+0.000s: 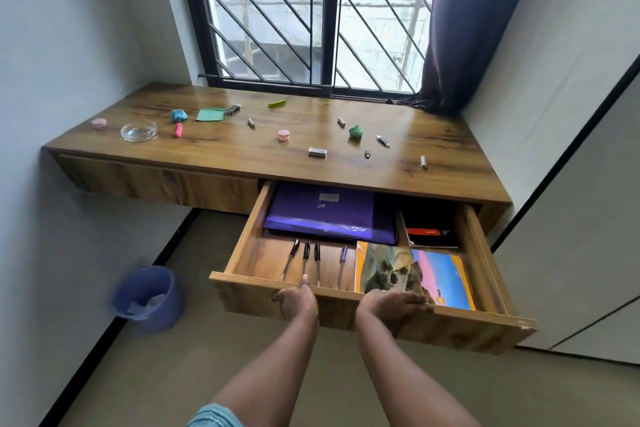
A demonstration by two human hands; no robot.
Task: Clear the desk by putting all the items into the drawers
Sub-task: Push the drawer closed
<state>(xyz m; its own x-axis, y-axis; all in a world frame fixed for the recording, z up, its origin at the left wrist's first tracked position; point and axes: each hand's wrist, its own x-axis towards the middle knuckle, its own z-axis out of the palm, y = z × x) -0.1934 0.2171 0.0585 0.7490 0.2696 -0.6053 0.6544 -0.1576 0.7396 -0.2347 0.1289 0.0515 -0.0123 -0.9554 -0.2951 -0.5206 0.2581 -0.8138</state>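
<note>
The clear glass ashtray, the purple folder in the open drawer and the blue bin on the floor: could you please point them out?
Clear glass ashtray (139,131), head view, on its near rim.
Purple folder (322,215), head view, middle of its cover.
Blue bin (162,302), head view, on its outer wall.

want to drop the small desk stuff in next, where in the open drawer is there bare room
In the open drawer, bare wood shows left of the four pens and between the third and fourth. The back is filled by the purple folder, the right by the colourful book and black booklet. Both hands, left hand and right hand, grip the front edge.
</note>
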